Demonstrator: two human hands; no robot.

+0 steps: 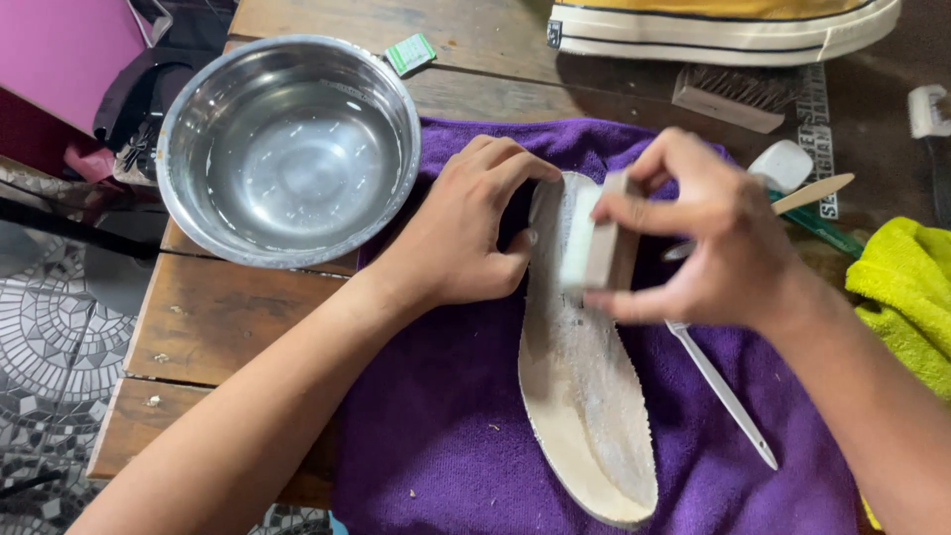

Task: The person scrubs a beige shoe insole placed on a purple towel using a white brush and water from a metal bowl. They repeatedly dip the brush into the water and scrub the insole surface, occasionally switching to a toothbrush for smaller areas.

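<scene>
Right hand (708, 243) is gripping a small scrub brush (594, 243) over the soapy insole's (584, 396) far end, left hand (466, 238) pinning that end; the insole is running lengthwise toward the person.

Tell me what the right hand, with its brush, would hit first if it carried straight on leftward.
Probably the left hand: its fingertips press the insole just left of the brush held by the right hand. Depth is hard to judge.

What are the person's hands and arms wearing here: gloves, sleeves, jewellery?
Nothing shows on either. The left hand and right hand are bare, with no gloves, rings or watch in view. Both forearms are bare up to the picture's edge, so no sleeve is in view. Fingernails are short and unpainted.
</scene>
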